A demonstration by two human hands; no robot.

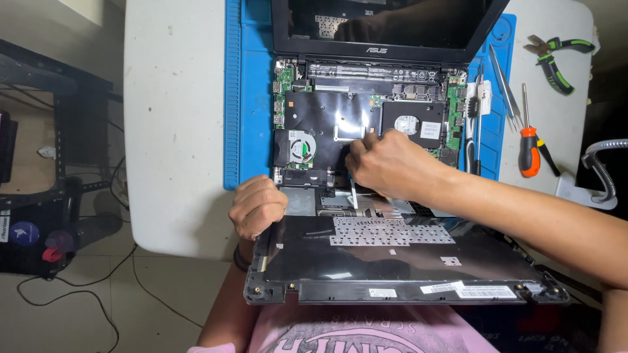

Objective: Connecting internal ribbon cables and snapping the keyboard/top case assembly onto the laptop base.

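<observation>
The white worktop (176, 131) carries a blue mat (248, 98), and on it lies the opened laptop (366, 124) with its board bare. Its lifted keyboard cover (392, 261) tilts toward me, underside up. My left hand (257, 206) is closed on that cover's left corner. My right hand (386, 163) pinches a thin ribbon cable (353, 189) over the board, beside the fan (301, 145). A red screwdriver (528, 149) lies to the right.

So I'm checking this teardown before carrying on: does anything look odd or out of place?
Only the lifted keyboard cover: it overhangs the white table edge toward the person, tilted, steadied by the left hand. The right hand works at the motherboard. Nothing looks spilled or broken.
</observation>
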